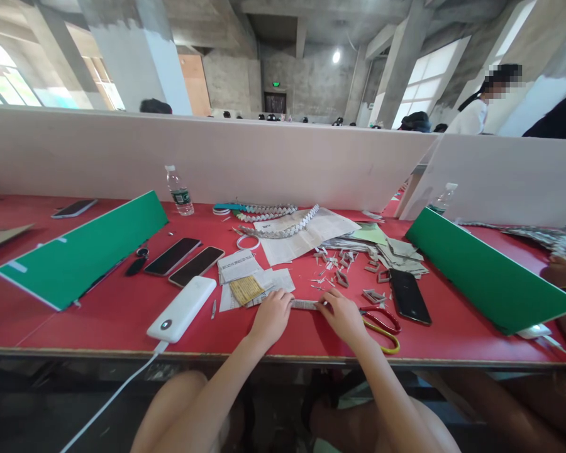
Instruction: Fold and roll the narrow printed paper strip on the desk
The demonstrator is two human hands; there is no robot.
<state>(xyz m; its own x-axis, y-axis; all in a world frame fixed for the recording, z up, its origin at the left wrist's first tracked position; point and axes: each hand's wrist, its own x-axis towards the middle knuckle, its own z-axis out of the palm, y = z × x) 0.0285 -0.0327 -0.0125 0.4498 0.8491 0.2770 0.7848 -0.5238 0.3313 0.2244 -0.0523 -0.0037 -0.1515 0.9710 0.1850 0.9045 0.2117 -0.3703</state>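
On the red tabletop (99, 314), near its front edge, both hands press a folded newspaper strip (305, 304) flat: left hand (272, 316) on its left end, right hand (342, 313) pinching the right end. Progress appears partial (woven paper chains (283, 228) lie finished behind; loose folded pieces (339, 267) remain). Scissors (382, 322) touch the right hand's side; a power bank (182, 308) sits left, leaving narrow working room.

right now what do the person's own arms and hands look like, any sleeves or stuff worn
Both forearms come up from the bottom edge bare, with no sleeves in view. The left hand and the right hand wear no gloves, and no watch, bracelet or ring shows on either, though the fingers are too small to be sure about rings. No cables or markings show on the arms.
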